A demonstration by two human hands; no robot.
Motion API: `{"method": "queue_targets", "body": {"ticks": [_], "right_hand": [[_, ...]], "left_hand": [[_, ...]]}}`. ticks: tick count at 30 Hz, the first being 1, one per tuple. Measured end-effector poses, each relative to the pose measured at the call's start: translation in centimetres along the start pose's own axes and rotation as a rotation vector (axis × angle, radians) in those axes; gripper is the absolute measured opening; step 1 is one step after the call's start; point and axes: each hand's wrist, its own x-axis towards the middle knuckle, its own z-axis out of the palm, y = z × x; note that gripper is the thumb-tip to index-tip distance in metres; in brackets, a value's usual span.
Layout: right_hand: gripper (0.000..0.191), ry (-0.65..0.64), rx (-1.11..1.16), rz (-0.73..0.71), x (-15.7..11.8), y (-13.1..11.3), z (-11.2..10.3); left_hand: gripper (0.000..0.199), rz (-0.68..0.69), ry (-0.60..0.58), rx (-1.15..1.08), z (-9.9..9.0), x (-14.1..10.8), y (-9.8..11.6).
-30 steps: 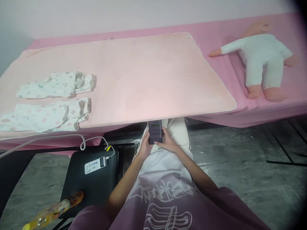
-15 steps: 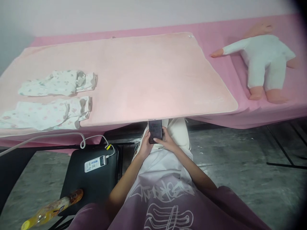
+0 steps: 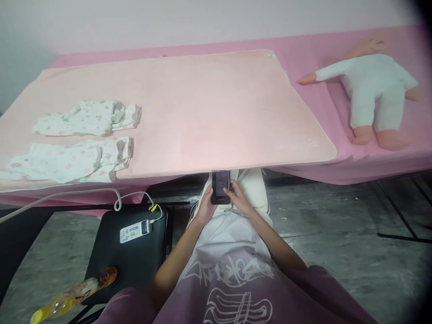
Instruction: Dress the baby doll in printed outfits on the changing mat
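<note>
A dark smartphone (image 3: 220, 186) rests upright over my lap, just below the table's front edge. My left hand (image 3: 206, 206) is wrapped round its left side. From the right, my right hand (image 3: 239, 198) grips the other side, its thumb lying on the lower part of the screen. The screen shows a dim page too small to read. On the pale pink mat (image 3: 216, 108) to the left lie two patterned baby garments, an upper one (image 3: 87, 118) and a lower one (image 3: 72, 159), both partly folded. Neither hand touches them.
A baby doll (image 3: 377, 92) in white lies on the pink cloth (image 3: 313, 105) at right. A black stool (image 3: 135, 265) at left holds a white power bank (image 3: 135, 231) with a cable (image 3: 84, 191) and a drink bottle (image 3: 74, 294). Metal table legs (image 3: 398, 211) stand lower right.
The phone's screen looks brighter, and my right thumb has moved slightly up and right across it. The view has shifted a little; both hands still hold the phone.
</note>
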Motion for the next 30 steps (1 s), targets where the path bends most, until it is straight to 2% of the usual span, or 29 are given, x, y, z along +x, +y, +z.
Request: {"method": "queue_targets", "body": {"ticks": [3, 14, 20, 25, 30], "right_hand": [[0.046, 0.055, 0.011, 0.018, 0.3, -0.5, -0.1], [0.039, 0.021, -0.006, -0.022, 0.4, 0.0, 0.2], [0.034, -0.069, 0.067, -0.017, 0.1, -0.3, -0.7], [0.048, -0.137, 0.078, 0.016, -0.6, -0.2, -1.4], [0.057, -0.141, 0.031, 0.000, -0.5, 0.4, -1.6]], "left_hand": [[0.052, -0.002, -0.002, 0.003, 0.0, 0.0, -0.1], [0.055, -0.006, -0.008, 0.023, 0.2, -0.2, 0.2], [0.053, 0.003, -0.020, 0.027, 0.6, -0.5, 0.5], [0.054, 0.000, -0.021, 0.033, 0.5, -0.5, 0.4], [0.052, 0.000, -0.027, 0.018, 0.6, -0.3, 0.5]]}}
